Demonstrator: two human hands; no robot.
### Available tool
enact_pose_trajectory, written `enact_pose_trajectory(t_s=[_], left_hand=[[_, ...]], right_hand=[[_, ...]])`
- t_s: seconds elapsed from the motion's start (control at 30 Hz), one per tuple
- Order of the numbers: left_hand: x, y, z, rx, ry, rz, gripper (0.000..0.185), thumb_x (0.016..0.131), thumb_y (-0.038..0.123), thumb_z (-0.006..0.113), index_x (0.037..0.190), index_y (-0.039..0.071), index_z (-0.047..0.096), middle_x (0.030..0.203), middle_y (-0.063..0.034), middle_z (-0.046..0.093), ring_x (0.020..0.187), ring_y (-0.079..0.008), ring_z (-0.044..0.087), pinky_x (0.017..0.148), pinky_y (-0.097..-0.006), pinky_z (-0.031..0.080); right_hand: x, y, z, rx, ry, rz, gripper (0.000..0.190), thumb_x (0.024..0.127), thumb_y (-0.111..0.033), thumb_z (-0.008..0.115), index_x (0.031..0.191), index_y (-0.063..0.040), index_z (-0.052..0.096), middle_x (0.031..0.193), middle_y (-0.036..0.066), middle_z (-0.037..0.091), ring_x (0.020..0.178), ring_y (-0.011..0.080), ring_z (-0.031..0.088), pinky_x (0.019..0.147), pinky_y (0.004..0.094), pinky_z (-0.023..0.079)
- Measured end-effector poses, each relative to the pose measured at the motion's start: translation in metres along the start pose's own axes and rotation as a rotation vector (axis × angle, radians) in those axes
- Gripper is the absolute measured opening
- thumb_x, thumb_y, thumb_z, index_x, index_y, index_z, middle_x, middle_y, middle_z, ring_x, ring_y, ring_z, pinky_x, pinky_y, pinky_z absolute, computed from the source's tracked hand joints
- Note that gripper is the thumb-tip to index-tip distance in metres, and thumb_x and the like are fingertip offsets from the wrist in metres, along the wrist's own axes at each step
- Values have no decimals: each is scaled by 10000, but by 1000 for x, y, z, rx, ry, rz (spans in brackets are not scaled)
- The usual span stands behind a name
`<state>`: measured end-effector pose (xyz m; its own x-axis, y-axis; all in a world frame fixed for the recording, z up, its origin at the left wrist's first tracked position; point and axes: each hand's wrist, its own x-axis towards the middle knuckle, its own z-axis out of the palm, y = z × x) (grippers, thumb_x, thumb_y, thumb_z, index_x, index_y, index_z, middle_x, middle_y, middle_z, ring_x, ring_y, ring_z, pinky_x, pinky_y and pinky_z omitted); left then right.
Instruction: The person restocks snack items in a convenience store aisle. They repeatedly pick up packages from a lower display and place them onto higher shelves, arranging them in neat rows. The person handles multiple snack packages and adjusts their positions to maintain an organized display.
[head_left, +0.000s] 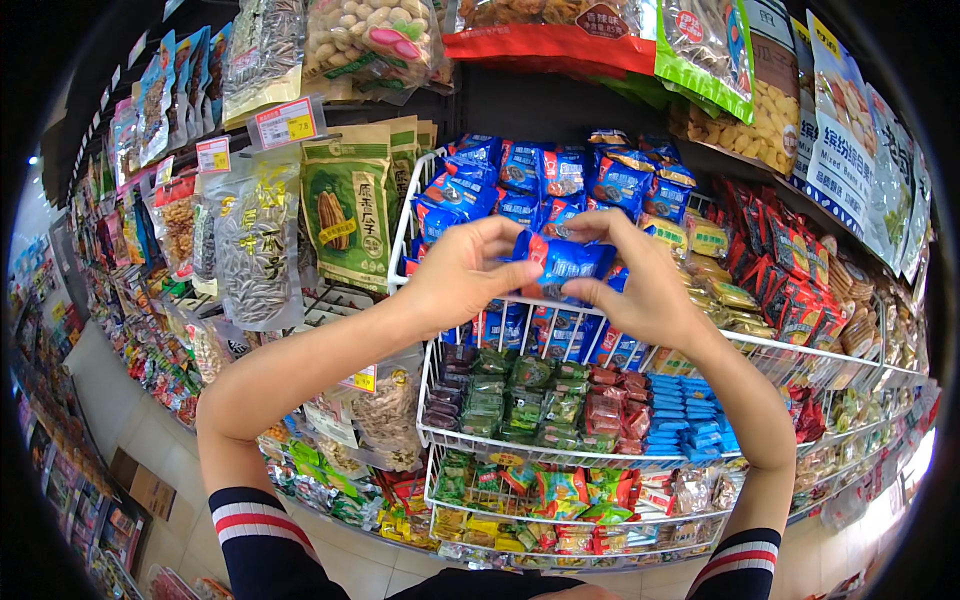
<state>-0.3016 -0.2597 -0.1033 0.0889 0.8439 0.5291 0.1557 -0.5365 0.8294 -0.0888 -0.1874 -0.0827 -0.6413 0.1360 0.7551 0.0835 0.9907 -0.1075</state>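
Note:
A small blue cookie packet is held up between both hands, over the front rim of a white wire basket. My left hand pinches its left end, with the thumb on the front of the wrapper. At its right end, my right hand holds it between thumb and fingers. Many similar blue packets are piled in the basket just behind and below the hands. Part of the held packet is hidden by the thumbs.
Red-and-black packets fill the basket's right part. A lower wire tier holds green-wrapped packets and light blue packets. Green seed bags and clear seed bags hang left. A cardboard box stands on the floor at lower left.

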Motion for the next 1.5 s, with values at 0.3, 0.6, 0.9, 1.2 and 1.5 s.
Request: enact_pose_trajectory(t_s=[0.3, 0.6, 0.9, 1.2, 1.5], left_hand=[[29, 30, -94, 1143, 50, 499, 674, 819, 367, 728, 1350, 46, 465, 1428, -194, 430, 1353, -331, 384, 1124, -443, 290], [51, -17, -77, 1679, 8, 391, 927, 828, 633, 564, 1505, 92, 234, 1537, -198, 251, 1447, -363, 177, 1156, -555, 152], [65, -12, -66, 1704, -96, 280, 872, 856, 697, 465, 1510, 161, 253, 1550, -237, 188, 1453, -382, 144, 1156, -567, 117], [69, -21, -59, 1725, -15, 267, 802, 865, 706, 445, 1479, 202, 332, 1517, -254, 247, 1423, -427, 200, 1132, -585, 173], [63, -21, -63, 1657, -1, 350, 693, 913, 640, 431, 1442, 193, 401, 1498, -252, 283, 1410, -418, 230, 1132, -571, 186]], right_hand=[[67, 41, 8, -208, -2, 157, 367, 731, -149, 805, 1009, 6, 620, 967, 159, 682, 932, 292, 663, 827, 364, 503], [76, 58, 65, -392, -96, -140, 324, 698, -210, 790, 901, -44, 600, 934, 113, 641, 966, 319, 593, 770, 447, 442], [85, 90, -20, -434, 15, -45, 359, 827, -275, 693, 1078, -19, 667, 1047, 189, 660, 1017, 342, 614, 915, 449, 476], [99, 164, -58, -752, -150, 412, 504, 833, -412, 672, 1201, -70, 641, 1175, 195, 634, 1084, 371, 605, 948, 452, 479], [75, 102, -66, -418, 242, 111, 225, 879, -156, 641, 1037, -3, 690, 916, 218, 679, 843, 360, 670, 734, 386, 520]])
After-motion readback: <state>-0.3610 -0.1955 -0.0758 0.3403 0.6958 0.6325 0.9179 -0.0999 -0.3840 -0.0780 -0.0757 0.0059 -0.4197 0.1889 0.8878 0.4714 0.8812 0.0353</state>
